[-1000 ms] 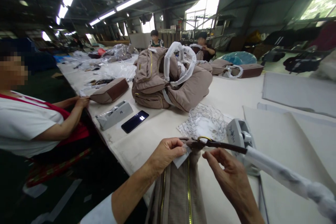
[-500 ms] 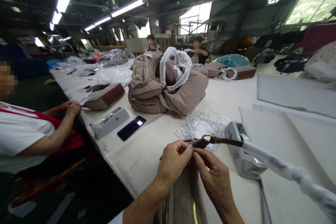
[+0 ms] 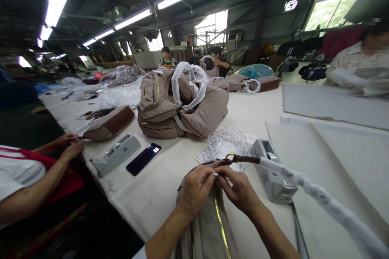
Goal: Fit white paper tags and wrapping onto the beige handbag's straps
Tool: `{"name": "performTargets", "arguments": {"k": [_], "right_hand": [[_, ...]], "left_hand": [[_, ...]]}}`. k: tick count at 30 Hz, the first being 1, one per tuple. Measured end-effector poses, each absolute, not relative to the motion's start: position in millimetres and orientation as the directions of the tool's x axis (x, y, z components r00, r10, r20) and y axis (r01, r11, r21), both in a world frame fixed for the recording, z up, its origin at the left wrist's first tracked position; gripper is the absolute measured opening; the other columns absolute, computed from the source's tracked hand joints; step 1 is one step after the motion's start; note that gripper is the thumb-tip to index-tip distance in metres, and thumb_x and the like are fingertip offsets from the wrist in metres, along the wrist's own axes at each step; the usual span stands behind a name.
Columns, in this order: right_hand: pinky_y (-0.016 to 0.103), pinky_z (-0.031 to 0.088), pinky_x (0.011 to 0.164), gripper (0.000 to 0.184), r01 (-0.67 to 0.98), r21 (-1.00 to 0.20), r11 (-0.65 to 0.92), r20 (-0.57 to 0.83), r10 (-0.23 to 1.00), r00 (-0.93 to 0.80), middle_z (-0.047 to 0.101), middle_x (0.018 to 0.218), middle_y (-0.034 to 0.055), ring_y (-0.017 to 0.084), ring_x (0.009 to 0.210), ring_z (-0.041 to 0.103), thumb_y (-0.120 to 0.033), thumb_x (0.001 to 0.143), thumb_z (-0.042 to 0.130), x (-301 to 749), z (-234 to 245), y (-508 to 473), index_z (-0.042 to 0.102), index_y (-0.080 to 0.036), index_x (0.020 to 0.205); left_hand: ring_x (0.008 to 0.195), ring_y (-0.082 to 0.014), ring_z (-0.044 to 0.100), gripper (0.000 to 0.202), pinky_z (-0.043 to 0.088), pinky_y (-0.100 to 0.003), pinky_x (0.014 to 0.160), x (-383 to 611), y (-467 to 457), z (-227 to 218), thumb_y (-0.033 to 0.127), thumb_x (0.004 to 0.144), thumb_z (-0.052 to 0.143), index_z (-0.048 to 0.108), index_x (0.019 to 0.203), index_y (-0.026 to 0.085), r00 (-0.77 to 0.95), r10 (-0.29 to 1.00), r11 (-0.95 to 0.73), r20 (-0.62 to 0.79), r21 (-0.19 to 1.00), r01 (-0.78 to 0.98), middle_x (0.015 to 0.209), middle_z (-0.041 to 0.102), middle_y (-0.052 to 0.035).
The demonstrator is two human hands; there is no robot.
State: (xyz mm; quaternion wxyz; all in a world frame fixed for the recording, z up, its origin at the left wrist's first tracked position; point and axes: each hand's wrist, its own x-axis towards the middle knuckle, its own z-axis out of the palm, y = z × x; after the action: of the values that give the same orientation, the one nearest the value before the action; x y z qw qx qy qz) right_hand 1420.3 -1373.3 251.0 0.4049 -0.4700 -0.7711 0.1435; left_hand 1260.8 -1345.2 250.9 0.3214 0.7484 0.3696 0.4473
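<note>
A taupe fabric bag (image 3: 200, 226) with a gold-toothed zipper (image 3: 221, 226) lies below my hands. My left hand (image 3: 196, 190) is closed in a pinch near the zipper's far end. Facing it, my right hand (image 3: 238, 188) also pinches, its fingertips almost touching the left ones. A small white bit (image 3: 215, 174) shows between the fingertips; its kind cannot be made out. Just beyond, a brown leather strap (image 3: 247, 159) runs through a gold ring (image 3: 231, 156). The strap's white-wrapped length (image 3: 316, 194) stretches away to the right.
Grey tape dispensers stand right (image 3: 270, 174) and left (image 3: 118, 153), with a phone (image 3: 144, 158) beside the left one. Stacked taupe bags (image 3: 182, 105) and crumpled patterned plastic (image 3: 225, 143) lie ahead. Large grey sheets (image 3: 331, 149) cover the right side. A co-worker's hands (image 3: 71, 143) are at far left.
The view has turned slightly right, so a person now shows at the far right. My hands have stayed together at the zipper end, and a white bit is now visible between them.
</note>
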Motion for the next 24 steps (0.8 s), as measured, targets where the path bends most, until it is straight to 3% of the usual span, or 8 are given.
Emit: {"name": "performTargets", "arguments": {"k": [6,11,13,15,19,21,24], "right_hand": [[0.027,0.047,0.061,0.021,0.679,-0.567,0.467,0.464,0.862,-0.205,0.065,0.075,0.0059,0.018,0.067,0.063,-0.020,0.089,0.037,1367,252,-1382,0.057,-0.016,0.093],[0.023,0.046,0.059,0.018,0.645,-0.606,0.465,0.496,0.855,-0.151,0.066,0.076,0.0032,0.015,0.066,0.063,-0.024,0.092,0.039,1363,249,-1393,0.057,-0.019,0.093],[0.023,0.046,0.058,0.016,0.640,-0.610,0.467,0.504,0.852,-0.141,0.065,0.076,0.0022,0.014,0.064,0.063,-0.024,0.091,0.041,1368,246,-1393,0.056,-0.019,0.092],[0.023,0.047,0.060,0.017,0.654,-0.567,0.500,0.534,0.828,-0.170,0.066,0.078,0.0030,0.014,0.067,0.063,-0.022,0.091,0.040,1371,243,-1390,0.056,-0.018,0.094],[0.027,0.048,0.063,0.026,0.753,-0.335,0.566,0.618,0.735,-0.278,0.066,0.089,0.0082,0.018,0.075,0.064,-0.020,0.091,0.040,1377,245,-1381,0.052,-0.016,0.113],[0.028,0.047,0.059,0.025,0.777,-0.246,0.579,0.631,0.704,-0.325,0.066,0.085,0.0079,0.019,0.072,0.063,-0.021,0.090,0.043,1380,247,-1376,0.053,-0.016,0.113],[0.027,0.047,0.061,0.015,0.720,-0.287,0.632,0.628,0.692,-0.357,0.064,0.079,0.0057,0.017,0.070,0.061,-0.022,0.090,0.046,1384,248,-1367,0.055,-0.017,0.100]], "left_hand": [[0.054,-0.0108,0.050,0.028,0.039,-0.021,0.054,1207,-1322,247,0.040,0.077,0.064,0.062,0.075,0.013,0.547,0.830,-0.155,0.109,0.987,0.039,0.060,0.055,0.0008],[0.069,-0.0140,0.058,0.032,0.045,-0.023,0.064,1198,-1345,254,0.037,0.070,0.073,0.062,0.090,0.013,0.515,0.855,0.012,0.057,0.992,-0.129,0.079,0.063,-0.0031],[0.074,-0.0144,0.058,0.030,0.045,-0.023,0.067,1202,-1355,256,0.032,0.070,0.073,0.062,0.091,0.014,0.465,0.883,-0.006,0.064,0.992,-0.125,0.083,0.063,-0.0033],[0.069,-0.0130,0.057,0.021,0.044,-0.022,0.065,1205,-1361,255,0.032,0.076,0.068,0.063,0.083,0.012,0.386,0.920,-0.062,0.074,0.997,-0.044,0.075,0.062,-0.0021],[0.064,-0.0134,0.055,0.020,0.046,-0.023,0.062,1210,-1361,249,0.032,0.080,0.061,0.063,0.079,0.013,0.285,0.953,-0.094,0.101,0.995,-0.039,0.071,0.059,-0.0012],[0.065,-0.0138,0.054,0.018,0.047,-0.024,0.061,1211,-1359,247,0.031,0.080,0.059,0.063,0.080,0.013,0.293,0.950,-0.098,0.105,0.994,-0.038,0.073,0.059,-0.0014],[0.067,-0.0143,0.055,0.014,0.045,-0.023,0.063,1215,-1356,253,0.026,0.081,0.056,0.064,0.078,0.015,0.285,0.949,-0.164,0.138,0.984,0.068,0.073,0.060,-0.0010]]}}
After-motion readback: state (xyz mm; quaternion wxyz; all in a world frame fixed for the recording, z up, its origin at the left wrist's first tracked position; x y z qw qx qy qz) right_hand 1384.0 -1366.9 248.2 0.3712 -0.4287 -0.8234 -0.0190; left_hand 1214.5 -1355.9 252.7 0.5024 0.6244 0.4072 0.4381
